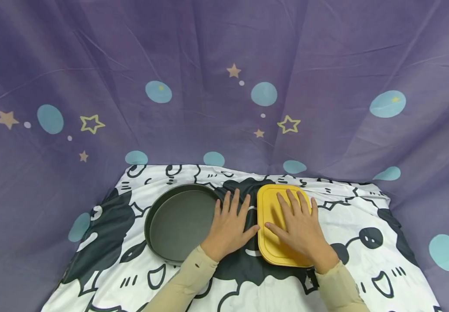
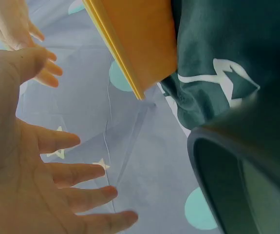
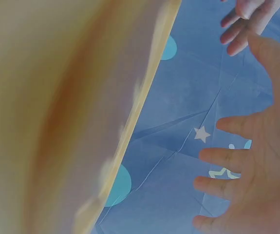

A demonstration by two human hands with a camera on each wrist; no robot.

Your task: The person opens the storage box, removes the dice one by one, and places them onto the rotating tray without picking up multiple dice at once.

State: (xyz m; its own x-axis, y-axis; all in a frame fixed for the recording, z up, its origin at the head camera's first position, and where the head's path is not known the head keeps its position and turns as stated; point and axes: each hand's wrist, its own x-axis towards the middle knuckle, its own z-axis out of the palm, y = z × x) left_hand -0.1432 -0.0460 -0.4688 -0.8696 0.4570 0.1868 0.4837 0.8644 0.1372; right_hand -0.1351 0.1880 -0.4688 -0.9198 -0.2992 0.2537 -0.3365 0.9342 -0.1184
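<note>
A round dark grey baking pan lies on the left part of the cloth, its rim near the camera in the left wrist view. To its right is a yellow rectangular lid or tray with rounded corners. My left hand, fingers spread, hovers between the two and overlaps the pan's right edge in the head view. Above the yellow piece is my right hand, fingers straight and spread. Both wrist views show the palms apart from the things below. Neither hand holds anything.
A white cloth with black cartoon faces covers the table. Behind and at both sides hangs a purple curtain printed with stars and blue ovals.
</note>
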